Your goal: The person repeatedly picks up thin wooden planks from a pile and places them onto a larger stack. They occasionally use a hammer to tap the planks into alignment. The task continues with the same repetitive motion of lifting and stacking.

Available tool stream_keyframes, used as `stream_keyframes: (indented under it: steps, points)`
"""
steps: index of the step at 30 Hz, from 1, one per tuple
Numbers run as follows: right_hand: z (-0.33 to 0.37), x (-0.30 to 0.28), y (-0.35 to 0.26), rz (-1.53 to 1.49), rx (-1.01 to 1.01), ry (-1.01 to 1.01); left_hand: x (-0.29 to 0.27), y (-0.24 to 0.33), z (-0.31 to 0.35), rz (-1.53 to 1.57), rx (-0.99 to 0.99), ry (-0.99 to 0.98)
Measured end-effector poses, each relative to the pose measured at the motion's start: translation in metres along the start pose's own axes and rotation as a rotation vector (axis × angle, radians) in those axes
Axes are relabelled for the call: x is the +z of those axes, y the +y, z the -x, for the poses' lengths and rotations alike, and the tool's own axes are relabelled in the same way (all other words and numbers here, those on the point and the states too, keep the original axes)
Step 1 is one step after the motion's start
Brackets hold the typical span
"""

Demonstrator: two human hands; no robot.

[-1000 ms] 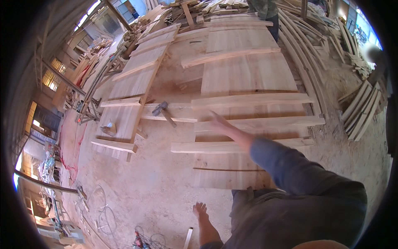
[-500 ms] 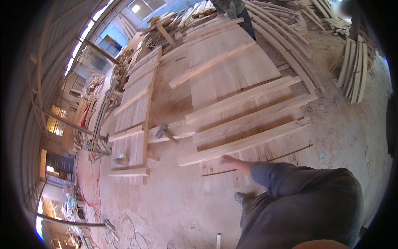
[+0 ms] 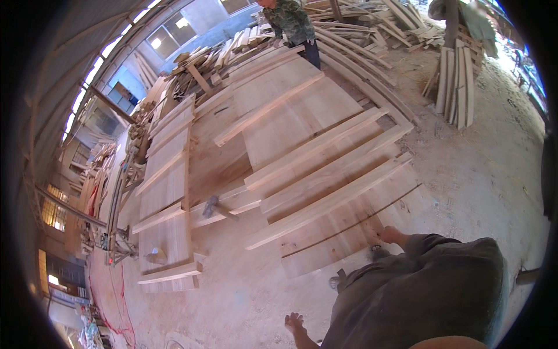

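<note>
Nearest, the left hand (image 3: 294,321) hangs over the dusty floor (image 3: 250,291), fingers parted and holding nothing. To its right, the right hand (image 3: 390,234) is lowered beside the near end of the right wooden panel (image 3: 325,254) — whether its fingers grip cannot be told. Three beams (image 3: 331,202) lie across that panel just beyond. A hammer (image 3: 215,205) rests between it and the left panel (image 3: 165,243). At the far end stands another person (image 3: 295,26), near heaped timber (image 3: 209,58).
</note>
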State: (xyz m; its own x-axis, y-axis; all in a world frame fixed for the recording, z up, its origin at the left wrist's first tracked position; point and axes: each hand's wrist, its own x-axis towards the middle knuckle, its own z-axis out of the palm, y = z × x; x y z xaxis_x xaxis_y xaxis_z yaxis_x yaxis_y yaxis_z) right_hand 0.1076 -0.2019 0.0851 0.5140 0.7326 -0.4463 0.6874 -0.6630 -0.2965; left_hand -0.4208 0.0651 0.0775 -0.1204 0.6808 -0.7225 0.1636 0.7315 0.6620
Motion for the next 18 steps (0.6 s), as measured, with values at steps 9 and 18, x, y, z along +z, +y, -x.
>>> stream_keyframes:
  steps: [9,18]
  points:
    - [-0.001,0.075,-0.018,-0.181,-0.179,-0.216,0.021,-0.035,0.037,-0.172,-0.099,-0.070]
    - [-0.040,0.044,-0.056,0.140,-0.641,-0.178,-0.002,-0.091,0.110,-0.046,-0.150,0.005]
